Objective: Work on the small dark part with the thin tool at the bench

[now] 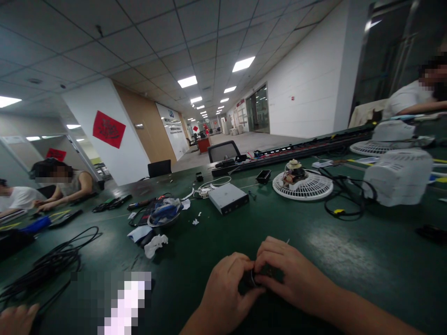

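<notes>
Near the front of the green table (209, 246), my left hand (228, 291) is closed around a small dark part with a shiny curved rim (250, 278). My right hand (288, 274) pinches the same part from the other side, fingertips almost meeting those of the left. Most of the part is covered by the fingers, so its kind cannot be made out. A thin pale tip shows just above the right hand. Beyond both hands lies a grey optical disc drive (228, 199).
A white fan grille with an exposed motor (302, 184), black cable (344, 195) and white housing (398, 179) are at right. Left are a bowl of blue scraps (164, 211), crumpled tissue (155, 245) and coiled black cable (45, 265). Another person's hand (17, 318) enters lower left.
</notes>
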`<state>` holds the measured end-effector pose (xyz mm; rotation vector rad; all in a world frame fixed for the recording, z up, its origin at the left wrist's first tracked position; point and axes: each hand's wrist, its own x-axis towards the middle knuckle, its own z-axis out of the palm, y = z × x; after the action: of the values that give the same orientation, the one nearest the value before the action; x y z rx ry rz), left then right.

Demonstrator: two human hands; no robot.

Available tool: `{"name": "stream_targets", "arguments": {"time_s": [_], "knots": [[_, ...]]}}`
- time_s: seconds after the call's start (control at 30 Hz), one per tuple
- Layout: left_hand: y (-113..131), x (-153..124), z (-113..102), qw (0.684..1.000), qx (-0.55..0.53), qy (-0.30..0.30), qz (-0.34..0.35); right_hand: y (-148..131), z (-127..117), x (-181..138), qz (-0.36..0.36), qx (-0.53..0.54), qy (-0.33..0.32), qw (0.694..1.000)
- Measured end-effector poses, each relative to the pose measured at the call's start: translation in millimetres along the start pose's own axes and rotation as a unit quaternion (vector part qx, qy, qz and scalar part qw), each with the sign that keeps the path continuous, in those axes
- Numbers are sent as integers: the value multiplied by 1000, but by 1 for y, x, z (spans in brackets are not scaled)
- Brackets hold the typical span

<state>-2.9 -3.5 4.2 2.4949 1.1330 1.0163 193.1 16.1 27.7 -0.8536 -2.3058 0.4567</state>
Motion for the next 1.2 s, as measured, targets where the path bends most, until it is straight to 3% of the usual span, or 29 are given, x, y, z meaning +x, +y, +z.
{"name": "stream_targets", "arguments": {"time_s": [0.2,0.47,0.67,0.9,1.2], "knots": [[-2,-2,2,999,24,-3,23,6,0,1,37,-27,-7,999],[-1,1,1,999,38,11,33,5,-2,1,63,12,-35,997],[1,2,0,998,49,31,40,3,1,-1,36,8,-10,999],[1,1,4,998,50,38,2,-1,5,-1,-6,-44,55,998],[3,3,5,997,60,32,-41,-3,11,-1,-15,-107,62,992]]}}
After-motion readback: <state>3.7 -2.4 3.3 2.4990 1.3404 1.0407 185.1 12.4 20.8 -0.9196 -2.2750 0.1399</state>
